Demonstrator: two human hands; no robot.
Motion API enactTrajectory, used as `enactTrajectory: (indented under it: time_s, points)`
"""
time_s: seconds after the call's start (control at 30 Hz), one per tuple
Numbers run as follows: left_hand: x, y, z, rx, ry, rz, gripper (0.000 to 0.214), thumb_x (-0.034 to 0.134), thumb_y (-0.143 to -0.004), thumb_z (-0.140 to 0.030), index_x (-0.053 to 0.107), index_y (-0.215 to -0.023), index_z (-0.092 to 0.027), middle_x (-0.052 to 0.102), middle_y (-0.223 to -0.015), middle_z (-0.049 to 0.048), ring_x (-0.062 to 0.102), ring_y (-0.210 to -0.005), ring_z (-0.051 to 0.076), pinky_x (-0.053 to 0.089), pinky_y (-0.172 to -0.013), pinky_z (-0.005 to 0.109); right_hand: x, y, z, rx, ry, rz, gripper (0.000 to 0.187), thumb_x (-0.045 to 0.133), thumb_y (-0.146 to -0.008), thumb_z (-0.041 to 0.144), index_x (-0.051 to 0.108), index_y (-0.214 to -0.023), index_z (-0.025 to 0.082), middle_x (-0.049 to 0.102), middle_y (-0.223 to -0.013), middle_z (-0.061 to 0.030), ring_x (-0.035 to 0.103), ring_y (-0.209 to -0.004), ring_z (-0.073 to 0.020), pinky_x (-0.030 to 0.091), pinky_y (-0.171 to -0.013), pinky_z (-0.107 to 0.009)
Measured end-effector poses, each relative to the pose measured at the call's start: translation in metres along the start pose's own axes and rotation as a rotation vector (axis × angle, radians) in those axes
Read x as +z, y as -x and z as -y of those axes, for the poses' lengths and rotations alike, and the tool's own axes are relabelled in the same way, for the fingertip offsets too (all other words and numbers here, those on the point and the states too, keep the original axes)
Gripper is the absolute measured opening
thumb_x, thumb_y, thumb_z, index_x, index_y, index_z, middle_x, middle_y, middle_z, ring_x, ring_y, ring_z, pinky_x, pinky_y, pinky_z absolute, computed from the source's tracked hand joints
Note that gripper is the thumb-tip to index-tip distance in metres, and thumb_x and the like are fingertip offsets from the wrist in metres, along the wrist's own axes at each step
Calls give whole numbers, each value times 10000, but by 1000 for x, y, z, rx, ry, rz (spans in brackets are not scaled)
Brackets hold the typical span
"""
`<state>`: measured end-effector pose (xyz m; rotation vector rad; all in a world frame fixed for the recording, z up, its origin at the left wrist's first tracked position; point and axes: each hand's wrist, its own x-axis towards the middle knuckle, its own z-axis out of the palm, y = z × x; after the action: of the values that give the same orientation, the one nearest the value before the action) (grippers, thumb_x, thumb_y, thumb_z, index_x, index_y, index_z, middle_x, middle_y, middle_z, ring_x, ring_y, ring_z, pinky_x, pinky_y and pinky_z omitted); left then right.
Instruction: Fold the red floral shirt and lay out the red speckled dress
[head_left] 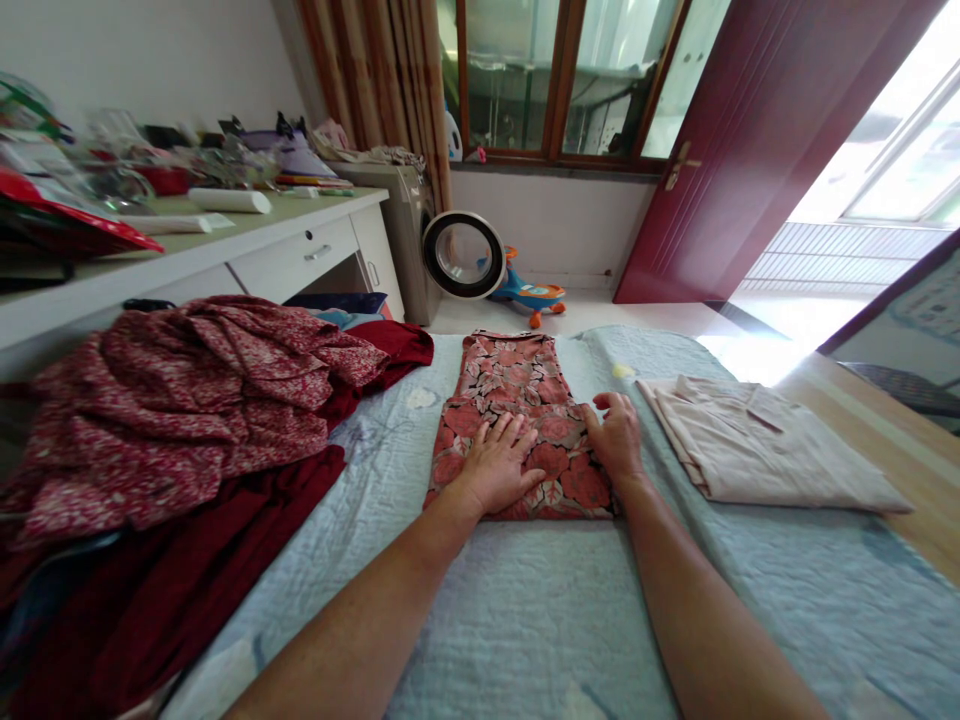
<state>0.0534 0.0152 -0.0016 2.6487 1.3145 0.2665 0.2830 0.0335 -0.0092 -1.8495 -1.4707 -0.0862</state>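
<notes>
A red floral garment (517, 400) lies folded into a long strip in the middle of the pale blue quilt (525, 610). My left hand (499, 462) rests flat on its near half, fingers spread. My right hand (616, 438) lies on the garment's right edge, fingers curved loosely over the fabric and not gripping it. A folded beige garment (757, 445) lies to the right of my right hand.
A heap of red patterned and dark red clothes (165, 420) covers the bed's left side. A cluttered white desk (247, 250) stands behind it. Beyond the bed are a washing machine (420, 240), a toy ride-on car (529, 295) and an open dark red door (750, 150).
</notes>
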Motion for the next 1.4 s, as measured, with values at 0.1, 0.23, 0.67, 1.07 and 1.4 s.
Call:
enactTrajectory:
  time_s: [0.1,0.23,0.67,1.07,1.4]
  points:
    - [-1,0,0,-1,8,0,645,475,-887,-603,403,-1456,-307,292,-1596,76,193,-1484,307,177,-1175,586,0,2,2,-98,-35,148,163,504,-868,318,617,-844,203,615,-852,-54,555,-834,-202,408,-802,-305]
    - [-1,0,0,-3,8,2,654,478,-884,-609,404,-1457,-301,284,-1599,84,188,-1484,318,171,-1167,612,5,5,-1,-77,142,265,222,521,-870,320,687,-954,200,646,-1004,-91,560,-951,-241,394,-854,-340]
    - [-16,-5,13,-36,78,-67,635,360,-946,-606,336,-1496,-289,324,-1581,90,242,-1469,290,166,-1174,581,-9,15,46,-350,43,349,323,418,-956,306,660,-1153,223,638,-1223,-79,561,-1111,-220,381,-990,-347]
    - [-11,-4,31,-165,79,0,631,396,-910,-645,382,-1466,-347,306,-1593,55,203,-1473,354,69,-1127,702,4,31,47,-344,228,526,500,397,-965,493,477,-1420,301,417,-1525,-54,320,-1406,-303,216,-1131,-531]
    - [-21,-5,36,-161,-3,-78,719,390,-896,-675,302,-1510,-311,285,-1601,61,181,-1479,335,92,-1153,650,-8,31,59,-447,50,343,384,569,-887,376,619,-1236,225,562,-1311,-113,478,-1222,-283,339,-1062,-450]
